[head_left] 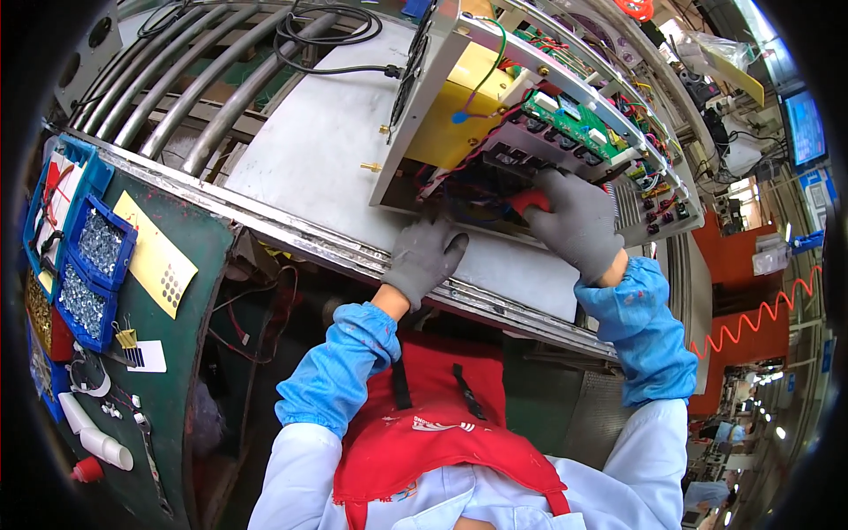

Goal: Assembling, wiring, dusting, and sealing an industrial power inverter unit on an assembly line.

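An open metal equipment chassis (395, 150) stands in front of me, with a green circuit board (565, 124), a yellow panel (455, 106) and bundles of coloured wire inside. My right hand (576, 221), in a grey glove, reaches into its lower opening. Its fingers are closed around a red-handled tool (530, 201); the tool's working end is lost among dark wires. My left hand (426, 258), also gloved in grey, lies at the chassis's lower front edge. Its thumb is apart from the fingers, whose tips run into shadow, and I see nothing held in it.
A steel roller conveyor (190, 97) runs off to the left, a black cable (340, 69) coiled over it. On the green bench (168, 353) stand blue bins (86, 300) of small screws, beside a yellow card (157, 256) and a wrench (152, 459). An orange coiled hose (760, 318) hangs at right.
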